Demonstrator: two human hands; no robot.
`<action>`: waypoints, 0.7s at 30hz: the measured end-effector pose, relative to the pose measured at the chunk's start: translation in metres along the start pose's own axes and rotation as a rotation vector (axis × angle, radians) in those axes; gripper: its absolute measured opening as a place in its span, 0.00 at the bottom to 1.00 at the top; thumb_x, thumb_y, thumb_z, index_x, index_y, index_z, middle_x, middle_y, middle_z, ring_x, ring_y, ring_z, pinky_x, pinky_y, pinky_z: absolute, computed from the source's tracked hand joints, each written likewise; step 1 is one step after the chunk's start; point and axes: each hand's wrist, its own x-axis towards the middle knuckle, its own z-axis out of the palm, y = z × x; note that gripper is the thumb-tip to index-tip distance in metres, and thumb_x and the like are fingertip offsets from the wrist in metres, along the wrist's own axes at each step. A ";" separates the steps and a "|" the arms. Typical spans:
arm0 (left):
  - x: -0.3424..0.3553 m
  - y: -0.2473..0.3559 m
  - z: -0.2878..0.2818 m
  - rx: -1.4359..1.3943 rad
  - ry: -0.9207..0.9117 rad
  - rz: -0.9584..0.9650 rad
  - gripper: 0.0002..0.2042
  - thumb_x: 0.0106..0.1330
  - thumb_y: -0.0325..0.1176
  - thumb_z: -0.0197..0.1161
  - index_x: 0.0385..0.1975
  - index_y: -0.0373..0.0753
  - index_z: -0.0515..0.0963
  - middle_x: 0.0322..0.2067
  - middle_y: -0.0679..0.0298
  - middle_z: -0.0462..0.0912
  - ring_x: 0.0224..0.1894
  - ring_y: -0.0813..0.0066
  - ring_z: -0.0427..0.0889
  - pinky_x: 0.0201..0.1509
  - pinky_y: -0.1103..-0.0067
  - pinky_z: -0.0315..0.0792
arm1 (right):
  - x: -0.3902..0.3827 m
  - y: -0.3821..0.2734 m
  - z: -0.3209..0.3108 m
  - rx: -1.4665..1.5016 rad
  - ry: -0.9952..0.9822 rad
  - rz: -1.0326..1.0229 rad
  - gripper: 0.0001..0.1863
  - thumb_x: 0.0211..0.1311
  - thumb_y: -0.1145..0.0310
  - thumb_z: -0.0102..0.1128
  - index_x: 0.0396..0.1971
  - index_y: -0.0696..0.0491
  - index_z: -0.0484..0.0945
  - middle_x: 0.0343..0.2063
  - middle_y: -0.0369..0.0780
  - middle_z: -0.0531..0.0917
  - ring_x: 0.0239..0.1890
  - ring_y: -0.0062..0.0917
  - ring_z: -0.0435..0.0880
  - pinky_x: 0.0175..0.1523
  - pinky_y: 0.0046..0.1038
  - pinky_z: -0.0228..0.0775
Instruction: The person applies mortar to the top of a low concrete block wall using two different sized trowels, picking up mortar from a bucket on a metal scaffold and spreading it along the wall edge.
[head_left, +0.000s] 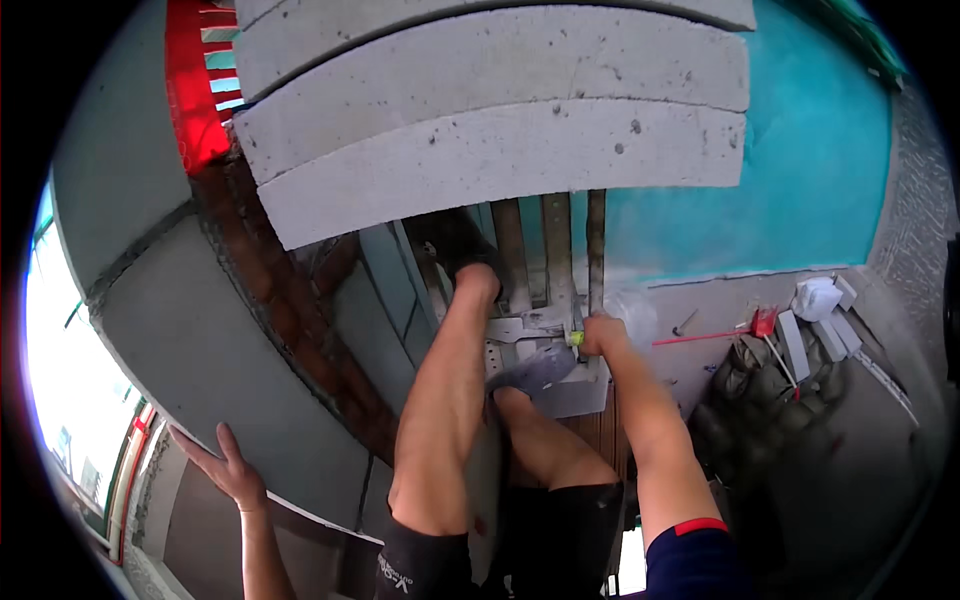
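My left hand [225, 470] is raised at the lower left with its fingers stretched and the thumb apart. It holds nothing and is nearest to the large grey wall panels [220, 340]. My right hand [601, 335] is closed at the lower end of a narrow upright slat [597, 250]. A small yellow-green piece [576, 339] shows at its finger side; what the fingers grip is mostly hidden. Just left of it lies a pale, flat, stained piece [525, 328]. My legs stand on a stained platform, one foot [455, 245] farther forward.
Stacked pale blocks [500, 150] jut across the top, over the slats. A brick-red strip [270, 290] runs beside the grey panels. Below right lie dark sacks [760, 380], a red-handled tool [700, 339], and several light block pieces [795, 345]. A turquoise sheet [780, 180] stands behind.
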 end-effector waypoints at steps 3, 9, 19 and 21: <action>-0.001 0.001 0.003 0.025 -0.037 -0.023 0.38 0.66 0.45 0.55 0.67 0.30 0.45 0.67 0.45 0.50 0.69 0.55 0.51 0.70 0.67 0.45 | 0.011 -0.004 0.029 0.034 -0.157 0.040 0.30 0.39 0.58 0.64 0.48 0.51 0.77 0.51 0.45 0.74 0.53 0.39 0.74 0.54 0.43 0.70; -0.005 -0.004 0.001 0.165 0.033 -0.001 0.38 0.66 0.45 0.55 0.67 0.30 0.45 0.67 0.44 0.48 0.69 0.53 0.49 0.70 0.67 0.44 | 0.006 -0.017 0.037 0.189 -0.178 0.116 0.26 0.44 0.58 0.64 0.47 0.48 0.79 0.54 0.44 0.73 0.58 0.38 0.70 0.59 0.40 0.65; -0.006 -0.013 0.004 0.171 0.039 0.018 0.42 0.60 0.42 0.62 0.67 0.29 0.45 0.68 0.43 0.47 0.70 0.51 0.44 0.71 0.65 0.40 | -0.065 -0.020 0.020 0.158 -0.104 0.111 0.17 0.48 0.64 0.56 0.40 0.51 0.81 0.41 0.46 0.83 0.46 0.39 0.82 0.50 0.39 0.73; -0.004 -0.009 0.003 0.152 0.057 0.028 0.44 0.55 0.38 0.64 0.67 0.29 0.45 0.67 0.41 0.47 0.69 0.46 0.45 0.71 0.63 0.41 | -0.103 -0.010 0.016 0.173 -0.055 0.175 0.18 0.48 0.63 0.56 0.41 0.51 0.81 0.41 0.47 0.83 0.45 0.39 0.82 0.50 0.39 0.73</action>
